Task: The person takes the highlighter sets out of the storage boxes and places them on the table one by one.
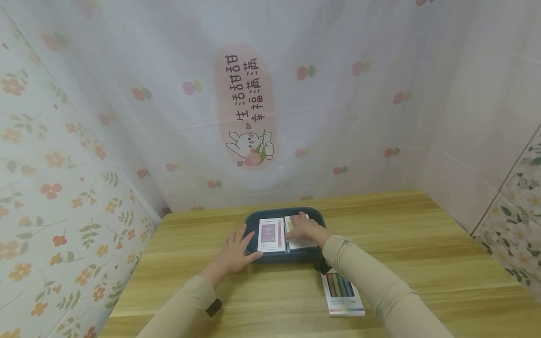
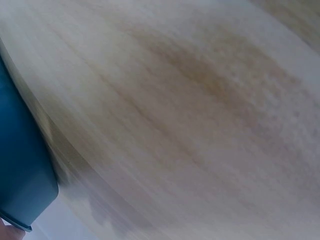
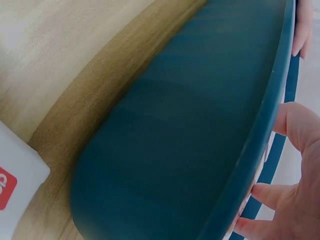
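Note:
A dark blue-green basket (image 1: 282, 258) stands on the table, holding two flat white boxes side by side. The left box (image 1: 271, 234) has a purple panel and the number 12 on its front. Over the right box (image 1: 302, 243), my right hand (image 1: 305, 229) spreads its thumb and fingers, with fingertips at the box's face; the hand hides much of it. My left hand (image 1: 233, 252) has its fingers apart at the basket's left rim, thumb by the front edge. In the right wrist view, right-hand fingers (image 3: 270, 195) reach just past the rim of the basket (image 3: 190, 115).
A white box of coloured sticks (image 1: 344, 300) with a window lies in front of the basket, partly under my right forearm. The wooden table (image 1: 401, 244) extends to both sides. Patterned curtains (image 1: 329, 117) hang behind and beside it.

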`<state>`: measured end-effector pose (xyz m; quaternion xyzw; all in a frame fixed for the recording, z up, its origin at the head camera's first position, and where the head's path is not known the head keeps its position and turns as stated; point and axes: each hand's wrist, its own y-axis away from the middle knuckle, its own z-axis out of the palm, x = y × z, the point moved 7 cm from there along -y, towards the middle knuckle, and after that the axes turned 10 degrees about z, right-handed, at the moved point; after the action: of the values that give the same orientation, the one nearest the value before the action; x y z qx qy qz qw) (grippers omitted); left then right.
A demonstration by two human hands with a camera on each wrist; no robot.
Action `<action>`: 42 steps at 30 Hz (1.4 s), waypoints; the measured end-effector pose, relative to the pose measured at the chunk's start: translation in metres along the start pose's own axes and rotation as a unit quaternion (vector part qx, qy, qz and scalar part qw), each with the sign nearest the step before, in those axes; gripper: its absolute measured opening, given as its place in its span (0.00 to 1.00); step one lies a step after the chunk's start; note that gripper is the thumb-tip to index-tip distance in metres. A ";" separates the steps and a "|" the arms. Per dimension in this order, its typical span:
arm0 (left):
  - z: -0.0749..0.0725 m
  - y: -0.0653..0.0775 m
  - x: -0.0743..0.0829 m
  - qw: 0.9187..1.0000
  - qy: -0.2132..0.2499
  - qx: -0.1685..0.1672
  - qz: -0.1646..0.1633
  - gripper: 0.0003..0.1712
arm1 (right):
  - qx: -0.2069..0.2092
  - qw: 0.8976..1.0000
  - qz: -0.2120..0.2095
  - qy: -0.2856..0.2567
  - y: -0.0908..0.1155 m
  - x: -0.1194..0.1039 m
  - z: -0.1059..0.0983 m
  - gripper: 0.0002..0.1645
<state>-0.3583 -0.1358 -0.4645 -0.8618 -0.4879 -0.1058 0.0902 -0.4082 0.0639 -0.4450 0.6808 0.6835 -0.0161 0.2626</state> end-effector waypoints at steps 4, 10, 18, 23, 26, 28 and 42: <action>0.001 0.000 -0.001 1.000 -0.003 -0.002 0.000 0.47 | -0.004 1.000 0.000 0.002 -0.001 0.000 -0.001 0.48; 0.001 0.000 0.001 1.000 0.002 -0.001 0.001 0.47 | 0.002 1.000 0.015 -0.002 -0.003 0.002 -0.002 0.47; -0.001 0.000 0.004 1.000 0.004 0.003 0.004 0.46 | 0.009 1.000 0.022 0.005 -0.004 0.004 -0.003 0.48; -0.001 0.000 0.003 1.000 0.006 0.003 0.003 0.46 | 0.015 1.000 0.016 0.006 -0.004 0.004 -0.003 0.46; 0.000 0.000 0.001 1.000 0.004 0.001 0.002 0.47 | 0.020 1.000 0.013 0.002 -0.005 0.003 -0.002 0.46; 0.001 0.000 0.001 1.000 0.005 0.000 0.002 0.47 | 0.026 1.000 0.012 0.002 -0.005 0.003 -0.002 0.45; 0.002 0.000 -0.001 1.000 0.000 0.002 0.007 0.48 | 0.065 0.996 0.033 0.044 -0.003 -0.002 -0.004 0.42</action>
<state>-0.3584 -0.1359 -0.4668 -0.8650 -0.4819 -0.1047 0.0928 -0.4120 0.0634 -0.4418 0.7187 0.6692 -0.0218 0.1875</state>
